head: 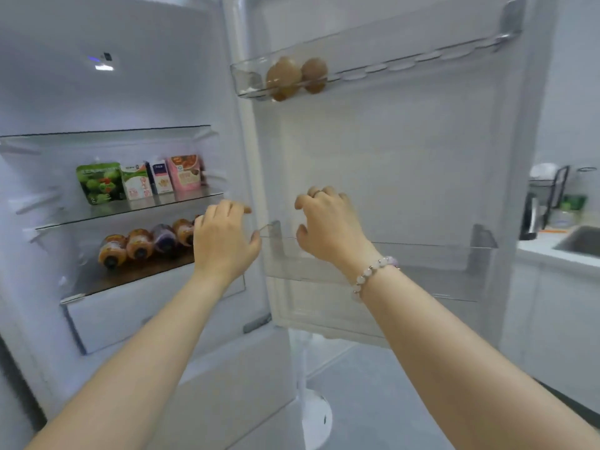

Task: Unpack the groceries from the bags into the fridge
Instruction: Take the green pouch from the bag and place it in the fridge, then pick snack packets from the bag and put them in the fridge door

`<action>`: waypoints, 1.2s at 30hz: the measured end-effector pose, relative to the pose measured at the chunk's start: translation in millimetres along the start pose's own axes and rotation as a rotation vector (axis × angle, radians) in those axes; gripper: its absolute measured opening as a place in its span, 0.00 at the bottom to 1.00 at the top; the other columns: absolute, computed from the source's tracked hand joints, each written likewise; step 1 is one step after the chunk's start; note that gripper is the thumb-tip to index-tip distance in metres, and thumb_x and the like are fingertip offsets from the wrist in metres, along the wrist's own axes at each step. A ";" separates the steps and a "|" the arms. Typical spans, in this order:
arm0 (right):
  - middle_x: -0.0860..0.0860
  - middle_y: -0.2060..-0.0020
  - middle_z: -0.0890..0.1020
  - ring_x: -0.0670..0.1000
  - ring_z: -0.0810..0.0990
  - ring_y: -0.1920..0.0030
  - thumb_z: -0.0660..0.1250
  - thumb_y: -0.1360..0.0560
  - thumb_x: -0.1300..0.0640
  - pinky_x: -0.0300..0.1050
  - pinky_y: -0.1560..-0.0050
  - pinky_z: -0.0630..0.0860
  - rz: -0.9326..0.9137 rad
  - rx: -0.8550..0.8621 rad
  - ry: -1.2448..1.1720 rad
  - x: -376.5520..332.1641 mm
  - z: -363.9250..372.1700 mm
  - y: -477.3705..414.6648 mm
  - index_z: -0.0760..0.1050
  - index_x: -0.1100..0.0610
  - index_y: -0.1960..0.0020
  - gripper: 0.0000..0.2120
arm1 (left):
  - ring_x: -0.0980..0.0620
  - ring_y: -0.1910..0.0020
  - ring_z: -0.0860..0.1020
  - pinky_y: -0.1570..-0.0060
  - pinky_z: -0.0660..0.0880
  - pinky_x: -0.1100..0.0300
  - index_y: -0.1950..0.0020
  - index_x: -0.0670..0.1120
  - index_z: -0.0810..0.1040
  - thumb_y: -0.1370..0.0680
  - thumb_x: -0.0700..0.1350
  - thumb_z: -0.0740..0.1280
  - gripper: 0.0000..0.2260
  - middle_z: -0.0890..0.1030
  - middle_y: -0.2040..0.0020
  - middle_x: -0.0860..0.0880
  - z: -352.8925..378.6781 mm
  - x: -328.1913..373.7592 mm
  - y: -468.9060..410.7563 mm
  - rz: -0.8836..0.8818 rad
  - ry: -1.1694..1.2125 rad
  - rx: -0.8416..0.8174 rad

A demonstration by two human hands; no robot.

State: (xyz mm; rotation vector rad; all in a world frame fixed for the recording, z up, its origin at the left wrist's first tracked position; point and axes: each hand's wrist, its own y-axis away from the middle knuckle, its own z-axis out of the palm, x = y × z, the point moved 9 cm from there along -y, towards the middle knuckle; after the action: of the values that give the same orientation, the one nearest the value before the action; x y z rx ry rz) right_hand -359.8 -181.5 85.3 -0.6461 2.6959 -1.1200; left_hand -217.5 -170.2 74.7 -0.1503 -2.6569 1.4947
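Both hands reach forward into the open fridge (107, 92) and hold nothing. The left hand (224, 243) hovers at the seam between the cabinet and the door (389, 151), its fingers loosely bent and its thumb spread, close to the left corner of the clear lower door bin (428, 267). The right hand (328, 224) hangs just beside it, over the left part of that bin, fingers drooping in a relaxed curl, thumb apart. It wears a ring (317, 191) on one finger and a pale beaded bracelet (373, 269) at the wrist. Groceries sit inside: four colourful pouches (139, 181) stand in a row at the back of the middle glass shelf (130, 209). Below them several bottles (143, 245) lie on their sides, caps toward the camera, the row's right end hidden by the left hand. Under them is a white drawer (136, 316). A few brown eggs (285, 76) rest at the left end of the upper door rack (389, 64). Beyond the door at the right, a counter (535, 246) carries a metal sink (581, 241) and a dark kettle (532, 219).
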 end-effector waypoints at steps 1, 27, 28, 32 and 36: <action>0.52 0.42 0.76 0.55 0.72 0.42 0.62 0.26 0.58 0.46 0.45 0.66 0.031 0.005 0.038 21.8 -12.1 9.6 0.73 0.56 0.39 0.16 | 0.40 0.51 0.76 0.53 0.69 0.50 0.48 0.42 0.78 0.32 0.45 0.71 0.14 0.79 0.51 0.43 4.6 26.6 -4.7 0.021 0.061 0.009; 0.52 0.45 0.77 0.52 0.72 0.42 0.61 0.26 0.57 0.45 0.44 0.68 1.080 -0.096 0.873 404.2 -386.6 473.9 0.74 0.56 0.40 0.15 | 0.42 0.62 0.79 0.58 0.74 0.51 0.55 0.43 0.79 0.40 0.42 0.78 0.16 0.81 0.60 0.46 -76.5 741.4 121.7 0.858 1.103 0.011; 0.52 0.45 0.76 0.52 0.72 0.42 0.61 0.26 0.58 0.45 0.44 0.68 1.108 -0.104 0.895 406.7 -399.3 489.8 0.74 0.56 0.40 0.15 | 0.42 0.62 0.79 0.58 0.74 0.51 0.55 0.42 0.79 0.39 0.42 0.77 0.16 0.81 0.60 0.46 -85.5 757.7 128.7 0.869 1.133 0.013; 0.51 0.46 0.77 0.52 0.72 0.43 0.61 0.27 0.59 0.45 0.44 0.68 1.231 -0.081 0.951 413.4 -443.8 549.4 0.75 0.55 0.42 0.15 | 0.43 0.61 0.78 0.58 0.74 0.53 0.54 0.43 0.79 0.36 0.44 0.76 0.14 0.80 0.60 0.47 -116.0 814.6 154.1 0.869 1.254 0.000; 0.51 0.45 0.77 0.52 0.72 0.41 0.61 0.26 0.58 0.45 0.42 0.67 1.349 -0.096 0.972 418.7 -461.4 602.7 0.75 0.55 0.41 0.14 | 0.45 0.63 0.78 0.60 0.73 0.54 0.55 0.44 0.78 0.38 0.45 0.77 0.14 0.79 0.62 0.49 -128.8 852.7 191.2 0.886 1.340 -0.050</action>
State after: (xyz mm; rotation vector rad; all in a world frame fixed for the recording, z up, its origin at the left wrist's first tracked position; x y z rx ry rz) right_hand -1071.4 306.0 -1.4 1.8836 2.6717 -0.8891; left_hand -1038.5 147.8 3.0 -1.7389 -1.4670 0.7954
